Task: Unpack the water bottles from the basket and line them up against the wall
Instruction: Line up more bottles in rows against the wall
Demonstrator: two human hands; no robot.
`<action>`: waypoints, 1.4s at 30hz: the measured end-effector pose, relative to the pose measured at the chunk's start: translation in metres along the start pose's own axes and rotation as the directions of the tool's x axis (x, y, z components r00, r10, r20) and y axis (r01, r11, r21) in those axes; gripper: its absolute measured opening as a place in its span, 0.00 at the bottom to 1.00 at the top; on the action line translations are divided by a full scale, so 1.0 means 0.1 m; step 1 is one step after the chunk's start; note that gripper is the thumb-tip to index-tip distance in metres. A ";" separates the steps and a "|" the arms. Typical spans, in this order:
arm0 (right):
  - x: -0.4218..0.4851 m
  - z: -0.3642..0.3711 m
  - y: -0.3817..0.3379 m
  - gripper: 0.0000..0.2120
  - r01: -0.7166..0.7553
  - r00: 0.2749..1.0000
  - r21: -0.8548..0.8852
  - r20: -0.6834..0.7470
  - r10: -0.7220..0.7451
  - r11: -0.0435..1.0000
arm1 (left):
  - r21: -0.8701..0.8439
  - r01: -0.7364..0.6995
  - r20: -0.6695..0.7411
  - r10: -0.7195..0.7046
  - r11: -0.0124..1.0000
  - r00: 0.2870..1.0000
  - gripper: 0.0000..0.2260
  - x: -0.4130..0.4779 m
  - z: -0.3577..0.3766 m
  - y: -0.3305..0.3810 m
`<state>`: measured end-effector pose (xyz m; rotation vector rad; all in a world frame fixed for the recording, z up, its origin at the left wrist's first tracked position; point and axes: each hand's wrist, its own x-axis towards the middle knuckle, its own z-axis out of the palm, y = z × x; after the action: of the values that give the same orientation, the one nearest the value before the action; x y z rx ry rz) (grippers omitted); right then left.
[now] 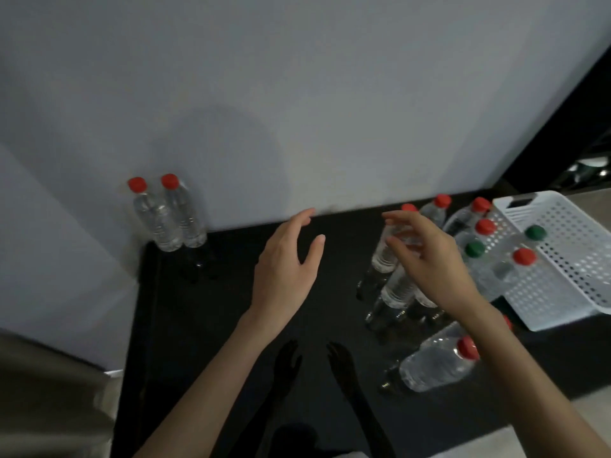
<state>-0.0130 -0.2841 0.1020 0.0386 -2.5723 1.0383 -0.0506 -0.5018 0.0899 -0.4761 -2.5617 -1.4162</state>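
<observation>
Right hand [429,262] fingers [398,223] spread, curled over a standing bottle [386,249], grip unclear. Left hand [284,269] open, empty above black table [231,309]. 2 red-capped bottles [168,216] against wall [297,94]; more in white basket [568,269].

Open tabletop [330,276] mid-wall (hands' path); bottles [393,259] crowd right.

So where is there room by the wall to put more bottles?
The black table is bare along the wall between the two red-capped bottles in the left corner and the bottle cluster on the right. It is crowded beside the white basket, where the right hand reaches; the left hand hovers open.
</observation>
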 end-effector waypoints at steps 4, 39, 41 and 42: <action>-0.17 -0.48 0.39 0.16 0.004 1.000 -0.060 -0.009 -0.005 0.998 | -0.011 -0.009 0.059 0.010 1.000 0.998 0.20 -0.08 0.55 0.35; -0.06 -0.85 2.28 0.30 -0.050 0.952 -0.210 0.284 0.110 0.976 | 0.056 0.293 0.311 -0.295 0.955 0.903 0.30 0.16 2.75 0.19; -0.06 -0.84 2.27 0.30 -0.050 0.954 -0.218 0.279 0.111 0.975 | 0.053 0.291 0.295 -0.294 0.955 0.909 0.29 0.16 2.72 0.19; -0.05 -0.83 2.27 0.29 -0.049 0.955 -0.221 0.276 0.111 0.974 | 0.050 0.293 0.290 -0.294 0.955 0.911 0.29 0.16 2.69 0.19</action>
<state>-0.0177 -0.0630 0.0044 0.0315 -2.9592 0.8304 -0.0583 -0.2616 -0.0335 -0.3307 -2.9807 -1.5327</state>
